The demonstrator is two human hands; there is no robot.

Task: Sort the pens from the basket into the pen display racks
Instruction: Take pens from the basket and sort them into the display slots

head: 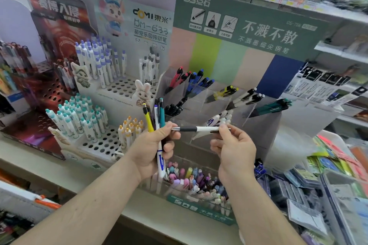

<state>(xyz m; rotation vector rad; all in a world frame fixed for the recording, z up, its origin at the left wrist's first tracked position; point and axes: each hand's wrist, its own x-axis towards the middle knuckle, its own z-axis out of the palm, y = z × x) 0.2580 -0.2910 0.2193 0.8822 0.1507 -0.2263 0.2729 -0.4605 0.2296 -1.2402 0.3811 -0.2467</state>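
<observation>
My left hand (pixel 154 149) grips a bundle of pens (pixel 156 115) upright: a yellow one, a teal one, a white one and dark ones. My right hand (pixel 233 149) pinches the clip end of a white pen with a black grip (pixel 196 129), held level between both hands; its metal tip touches my left fingers. Behind stands the clear acrylic rack (pixel 264 125) with slanted pockets of red, blue, black, yellow, white and teal pens. No basket is in view.
A white perforated stand (pixel 103 145) with purple, teal and orange capped pens stands at the left, beside a dark red stand (pixel 42 93). A low clear box of pastel pens (pixel 199 183) sits under my hands. Packaged stationery (pixel 328 175) is piled at the right.
</observation>
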